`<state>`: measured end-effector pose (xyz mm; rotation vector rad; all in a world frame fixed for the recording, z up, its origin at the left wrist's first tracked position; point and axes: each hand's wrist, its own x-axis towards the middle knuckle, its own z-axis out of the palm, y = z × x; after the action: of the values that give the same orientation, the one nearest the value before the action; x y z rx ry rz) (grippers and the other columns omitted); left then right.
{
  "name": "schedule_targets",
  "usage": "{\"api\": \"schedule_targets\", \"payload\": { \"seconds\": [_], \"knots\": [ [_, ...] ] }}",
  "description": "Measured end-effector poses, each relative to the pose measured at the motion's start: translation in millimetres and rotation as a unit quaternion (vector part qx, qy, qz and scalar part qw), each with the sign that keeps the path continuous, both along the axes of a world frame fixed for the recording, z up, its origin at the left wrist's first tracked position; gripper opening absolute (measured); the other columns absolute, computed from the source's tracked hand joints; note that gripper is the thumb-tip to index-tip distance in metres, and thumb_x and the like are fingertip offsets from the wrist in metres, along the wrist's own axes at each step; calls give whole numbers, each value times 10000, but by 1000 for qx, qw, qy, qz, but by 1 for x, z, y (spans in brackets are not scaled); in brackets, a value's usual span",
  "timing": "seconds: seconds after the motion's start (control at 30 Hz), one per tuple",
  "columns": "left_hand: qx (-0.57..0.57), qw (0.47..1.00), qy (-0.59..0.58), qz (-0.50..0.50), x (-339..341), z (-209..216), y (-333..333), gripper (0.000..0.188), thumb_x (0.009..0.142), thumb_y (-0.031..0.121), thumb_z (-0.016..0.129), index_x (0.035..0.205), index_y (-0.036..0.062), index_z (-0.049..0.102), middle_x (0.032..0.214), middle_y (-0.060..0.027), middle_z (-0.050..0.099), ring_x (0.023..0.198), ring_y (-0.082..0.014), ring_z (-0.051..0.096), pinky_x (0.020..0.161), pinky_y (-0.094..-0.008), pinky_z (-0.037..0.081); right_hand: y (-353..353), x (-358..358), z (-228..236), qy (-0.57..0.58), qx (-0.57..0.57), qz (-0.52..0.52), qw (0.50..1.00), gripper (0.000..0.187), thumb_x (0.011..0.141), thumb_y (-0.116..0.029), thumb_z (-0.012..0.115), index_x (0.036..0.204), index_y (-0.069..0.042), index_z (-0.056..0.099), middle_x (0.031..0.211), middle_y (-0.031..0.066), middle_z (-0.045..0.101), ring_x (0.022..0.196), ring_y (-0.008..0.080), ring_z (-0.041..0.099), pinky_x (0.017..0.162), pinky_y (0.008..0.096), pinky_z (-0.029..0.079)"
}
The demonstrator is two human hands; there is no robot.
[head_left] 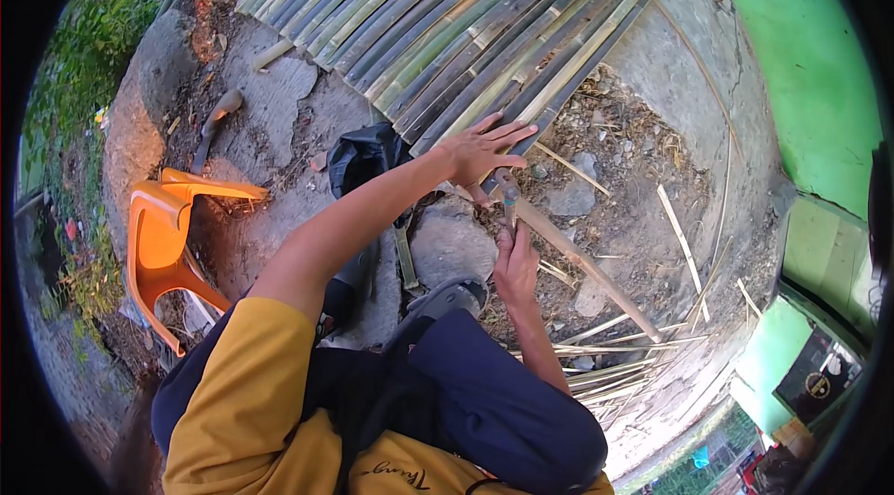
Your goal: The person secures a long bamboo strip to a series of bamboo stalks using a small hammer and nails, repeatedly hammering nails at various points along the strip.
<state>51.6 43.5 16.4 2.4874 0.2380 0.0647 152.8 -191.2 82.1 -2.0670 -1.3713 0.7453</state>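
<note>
A row of split bamboo slats (447,20), green and dark, lies side by side on the ground ahead of me. My left hand (475,158) rests on the near right ends of the slats with its fingers spread. Close below it, my right hand (516,264) is wrapped round the handle of a hammer (508,192), whose head is up beside my left thumb. From under the hammer, a wooden stick (591,267) slants away to the lower right. Whatever lies beneath my left palm is hidden.
An orange plastic chair (154,234) lies tipped at the left, near a curved-handled tool (216,127). A black plastic bag (365,156) sits beside my left forearm. Thin bamboo strips (615,374) are scattered at right, and a green wall (801,39) borders the far right.
</note>
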Motion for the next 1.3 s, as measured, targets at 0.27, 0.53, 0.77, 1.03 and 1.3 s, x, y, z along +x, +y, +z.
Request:
{"api": "schedule_targets", "payload": {
  "seconds": [0.27, 0.53, 0.77, 1.03, 1.3],
  "knots": [
    [4, 1000, -9, 1, -4, -3, -1, 993, 539, 546, 929, 1430, 278, 585, 1761, -96, 56, 1616, -284, 136, 1307, -599, 73, 5, 0, 5, -26, -67, 24, 997, 306, 1073, -182, 528, 1305, 16, 502, 852, 355, 659, 784, 561, 647, 631, 603, 481],
    [20, 1000, -2, 3, -2, 0, -4, 1002, 539, 605, 920, 1429, 296, 579, 1760, -87, 68, 1618, -273, 130, 1299, -627, 6, 7, 6, 9, -40, -162, 4, 986, 290, 1098, -192, 485, 1293, 11, 554, 1051, 266, 723, 912, 486, 705, 755, 531, 537],
    [30, 999, -16, 8, -4, -5, -2, 929, 562, 581, 892, 1399, 319, 587, 1759, -80, 78, 1619, -268, 124, 1294, -644, 2, 9, 3, 21, -54, -67, 15, 996, 268, 1093, -173, 489, 1270, 16, 559, 1031, 268, 717, 881, 494, 696, 740, 519, 531],
    [20, 1000, 10, 11, -2, 6, -2, 882, 594, 564, 875, 1401, 333, 601, 1758, -58, 85, 1612, -275, 147, 1291, -663, 12, 3, 1, 18, -32, -102, -3, 994, 295, 1094, -191, 490, 1296, 14, 554, 1045, 260, 722, 907, 503, 695, 736, 546, 522],
    [21, 1000, -8, 9, -4, -2, -5, 914, 577, 581, 882, 1410, 330, 602, 1761, -62, 80, 1612, -278, 152, 1285, -665, 7, 5, -7, 24, 5, -95, -12, 995, 293, 1101, -200, 472, 1279, 17, 555, 1045, 255, 719, 880, 477, 708, 725, 528, 527]
  ]
}}
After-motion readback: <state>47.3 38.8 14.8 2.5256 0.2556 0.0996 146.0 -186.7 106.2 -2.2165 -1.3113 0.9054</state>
